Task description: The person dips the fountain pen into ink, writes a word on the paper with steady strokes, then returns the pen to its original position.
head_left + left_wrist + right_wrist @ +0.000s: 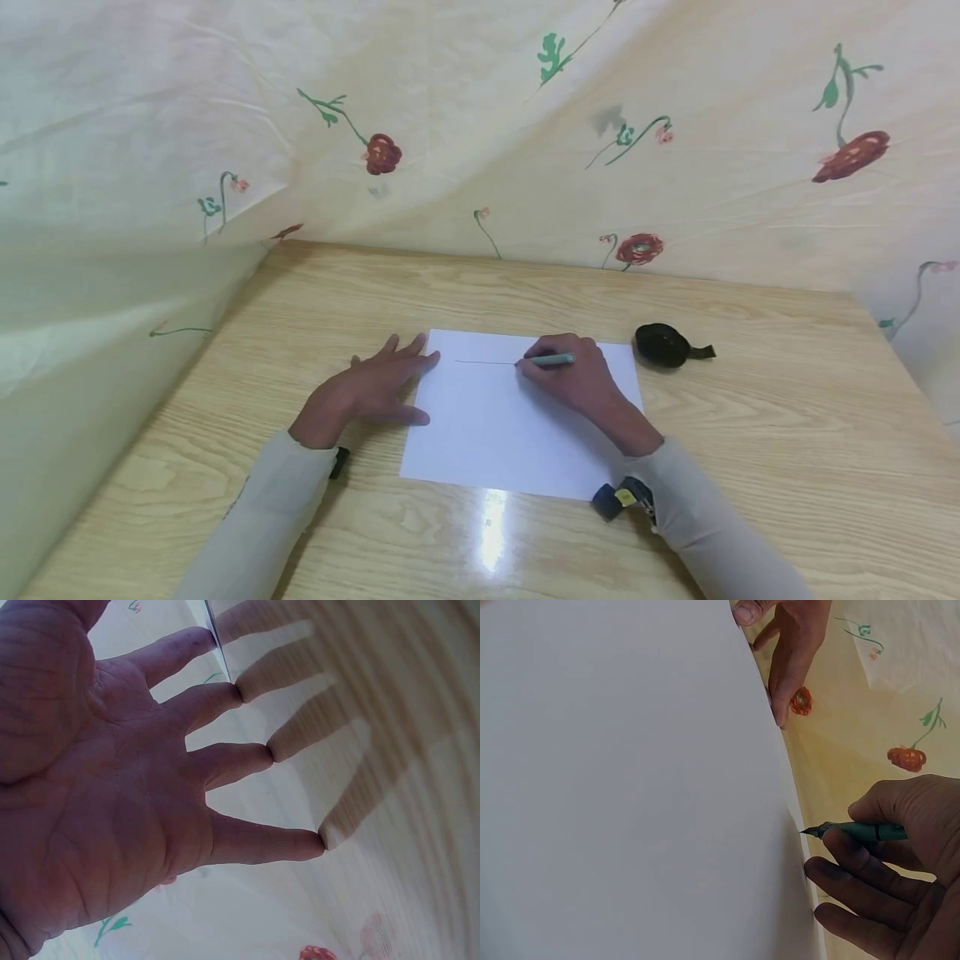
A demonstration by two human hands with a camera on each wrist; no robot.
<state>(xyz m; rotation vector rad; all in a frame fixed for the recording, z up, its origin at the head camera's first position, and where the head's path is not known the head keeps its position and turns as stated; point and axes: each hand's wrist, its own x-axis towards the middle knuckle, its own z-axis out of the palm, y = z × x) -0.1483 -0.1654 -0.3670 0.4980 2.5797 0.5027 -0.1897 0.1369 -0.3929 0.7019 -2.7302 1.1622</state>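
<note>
A white sheet of paper (480, 433) lies on the wooden table, with one thin dark line (483, 362) running across its upper part. My right hand (573, 375) pinches a green fountain pen (551, 360) between thumb and fingers. In the right wrist view the nib of that fountain pen (862, 831) points at the paper, at the line's right end in the head view. On the paper's left edge rests my left hand (378, 387), fingers spread and nearly straight. The left wrist view shows the fingertips of this left hand (135, 772) touching the glossy tabletop.
A small black pan-shaped object (663, 346) with a short handle sits just right of the paper's upper right corner. Behind the wooden table (787, 417) hangs a cream cloth (465, 100) printed with red flowers, which also runs along the left side.
</note>
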